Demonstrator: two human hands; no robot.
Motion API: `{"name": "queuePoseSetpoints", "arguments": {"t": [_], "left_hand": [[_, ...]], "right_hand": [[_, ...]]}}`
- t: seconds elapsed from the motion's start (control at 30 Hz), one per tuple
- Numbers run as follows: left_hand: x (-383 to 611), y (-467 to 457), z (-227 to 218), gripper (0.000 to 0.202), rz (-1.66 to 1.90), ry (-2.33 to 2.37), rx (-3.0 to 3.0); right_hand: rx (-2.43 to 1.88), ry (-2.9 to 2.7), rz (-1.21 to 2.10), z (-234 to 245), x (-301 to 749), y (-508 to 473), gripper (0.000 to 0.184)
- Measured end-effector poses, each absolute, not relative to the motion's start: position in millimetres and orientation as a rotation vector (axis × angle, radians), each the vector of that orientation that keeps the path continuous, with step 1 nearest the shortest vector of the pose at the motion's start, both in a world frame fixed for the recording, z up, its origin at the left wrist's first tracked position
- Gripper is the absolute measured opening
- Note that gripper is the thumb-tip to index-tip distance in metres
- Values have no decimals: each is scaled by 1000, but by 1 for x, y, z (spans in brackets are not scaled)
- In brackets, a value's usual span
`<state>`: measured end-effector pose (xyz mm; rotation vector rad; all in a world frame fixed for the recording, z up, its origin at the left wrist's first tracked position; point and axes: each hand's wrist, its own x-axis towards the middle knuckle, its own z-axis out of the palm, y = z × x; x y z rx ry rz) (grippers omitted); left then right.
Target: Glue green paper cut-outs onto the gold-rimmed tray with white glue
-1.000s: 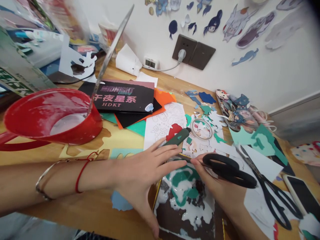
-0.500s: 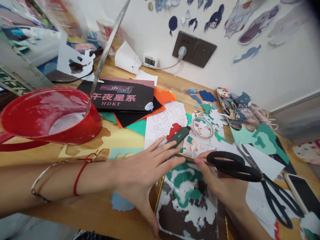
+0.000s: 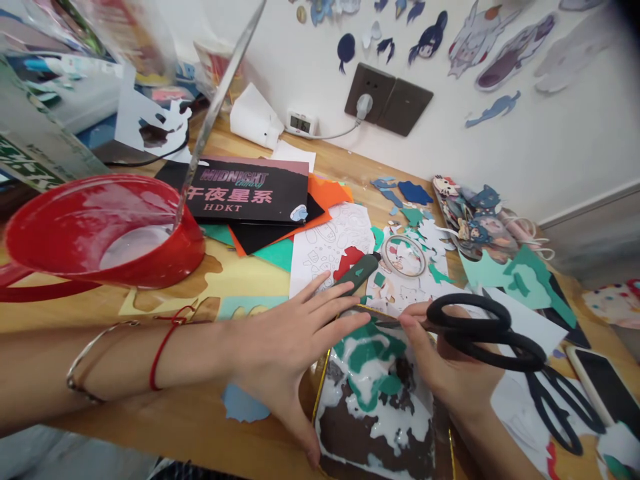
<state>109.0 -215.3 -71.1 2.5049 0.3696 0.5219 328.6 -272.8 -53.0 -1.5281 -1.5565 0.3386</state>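
Note:
My left hand [image 3: 287, 353] is spread out, thumb and fingers apart, along the left and far edges of a brown tray [image 3: 350, 433]. In the tray, white glue-like liquid [image 3: 395, 420] lies in patches around a green paper cutout [image 3: 367, 357]. My right hand [image 3: 450, 373] grips black-handled scissors [image 3: 470, 320] near the blades. Their loops face right and their tips reach left over the tray's far side, close to my left index finger. Whether the tips touch the green cutout, I cannot tell. A dark green utility knife [image 3: 360, 272] lies just beyond my left fingers.
A red jug [image 3: 160, 247] holding a white-coated stick [image 3: 215, 113] stands left. Beyond the tray lie a tape roll [image 3: 404, 255], paper scraps and a black MIDNIGHT pad [image 3: 240, 190]. Right are a second pair of scissors [image 3: 565, 407] and a phone [image 3: 603, 383]. A wall socket [image 3: 387, 99] holds a plug.
The scissors in my right hand have shifted right, and their loops have turned slightly. My left hand has barely moved.

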Motion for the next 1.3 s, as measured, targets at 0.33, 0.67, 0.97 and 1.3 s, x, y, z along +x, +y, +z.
{"name": "queuePoseSetpoints", "arguments": {"t": [0.33, 0.67, 0.97, 1.3], "left_hand": [[109, -216, -71, 128, 503, 370, 2494], [109, -214, -72, 129, 535, 334, 2480], [110, -212, -70, 77, 818, 299, 2538], [128, -220, -24, 39, 1260, 492, 2351]], "right_hand": [[-1596, -1872, 218, -51, 334, -269, 5], [-1490, -1864, 338, -49, 335, -273, 2], [-1486, -1155, 311, -28, 339, -268, 14], [-1545, -1261, 310, -10, 351, -254, 29]]}}
